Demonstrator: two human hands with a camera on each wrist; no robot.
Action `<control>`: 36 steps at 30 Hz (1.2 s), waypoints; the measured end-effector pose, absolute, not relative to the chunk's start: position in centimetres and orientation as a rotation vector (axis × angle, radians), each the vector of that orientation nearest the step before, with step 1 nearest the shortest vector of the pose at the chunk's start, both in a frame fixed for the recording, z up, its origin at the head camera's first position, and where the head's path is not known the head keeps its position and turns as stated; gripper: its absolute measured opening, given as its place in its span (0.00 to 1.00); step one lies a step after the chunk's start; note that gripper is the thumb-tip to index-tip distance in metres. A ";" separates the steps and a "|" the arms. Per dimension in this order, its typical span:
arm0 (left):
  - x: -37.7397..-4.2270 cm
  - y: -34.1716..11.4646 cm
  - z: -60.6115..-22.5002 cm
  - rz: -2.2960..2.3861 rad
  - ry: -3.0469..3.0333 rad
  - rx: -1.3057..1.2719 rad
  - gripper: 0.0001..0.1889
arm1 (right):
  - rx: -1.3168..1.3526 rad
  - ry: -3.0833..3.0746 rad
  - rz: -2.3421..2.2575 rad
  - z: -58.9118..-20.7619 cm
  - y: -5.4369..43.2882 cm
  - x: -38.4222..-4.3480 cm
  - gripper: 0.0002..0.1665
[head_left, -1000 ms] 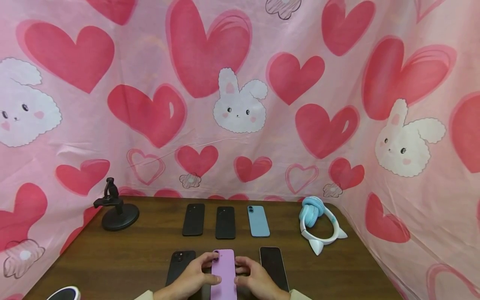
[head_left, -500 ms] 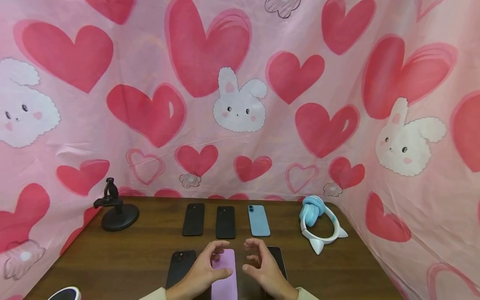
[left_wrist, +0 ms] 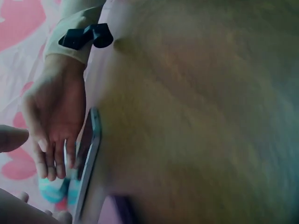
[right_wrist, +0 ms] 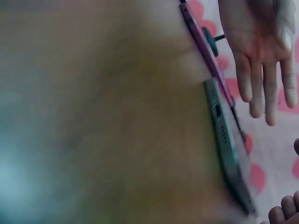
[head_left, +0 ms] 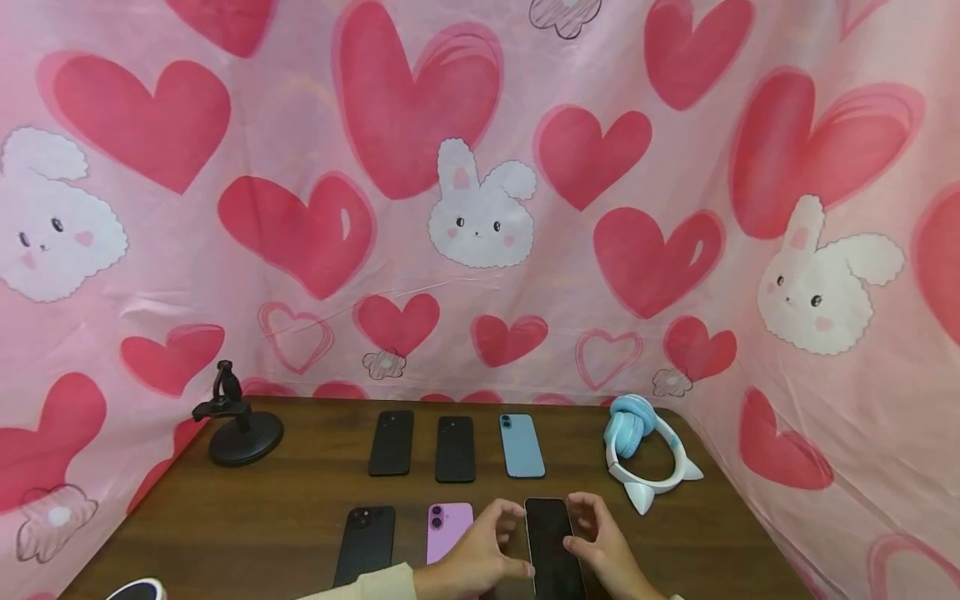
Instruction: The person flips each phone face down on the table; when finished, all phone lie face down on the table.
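Note:
A dark phone with a silver edge (head_left: 550,533) lies screen up at the front of the wooden table (head_left: 262,517). My left hand (head_left: 483,554) is at its left side, thumb at the lower left edge, fingers loosely bent. On the other side is my right hand (head_left: 606,546), its thumb tip overlapping the right edge. In the left wrist view the right hand's fingers extend fairly straight beside the phone (left_wrist: 88,158). The right wrist view shows the left hand (right_wrist: 261,51) with extended fingers, apart from the phone's port end (right_wrist: 222,130). A pink phone (head_left: 448,527) is partly hidden behind the left hand.
A black phone (head_left: 366,546) lies front left. Behind are two black phones (head_left: 392,443) and a light blue phone (head_left: 522,447). Cat-ear headphones (head_left: 645,492) lie right; a black stand (head_left: 243,437) stands left. A white-rimmed round object (head_left: 138,590) shows lower left. Heart-print cloth (head_left: 480,333) surrounds the table.
Both hands have left the pink phone, which stays on the table. They have moved right and now flank the dark silver-edged phone.

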State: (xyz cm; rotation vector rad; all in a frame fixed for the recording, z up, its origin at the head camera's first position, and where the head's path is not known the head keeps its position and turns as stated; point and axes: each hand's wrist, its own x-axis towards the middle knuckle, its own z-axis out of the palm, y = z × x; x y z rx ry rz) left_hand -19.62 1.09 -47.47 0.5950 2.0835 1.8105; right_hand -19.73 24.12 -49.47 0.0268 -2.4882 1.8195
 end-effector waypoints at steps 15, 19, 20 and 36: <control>-19.7 2.2 -48.7 1.757 1.959 0.475 0.27 | 0.218 -2.555 2.029 -50.7 25.1 -19.5 0.36; -19.6 2.2 -49.0 1.830 1.874 0.416 0.26 | 0.223 -2.575 2.039 -50.7 24.8 -19.4 0.36; -19.5 2.3 -49.1 1.858 1.848 0.394 0.26 | 0.223 -2.575 2.046 -50.6 24.7 -19.4 0.36; -19.6 3.2 -48.4 1.957 1.987 0.283 0.26 | 0.196 -2.591 2.084 -50.0 23.7 -19.6 0.35</control>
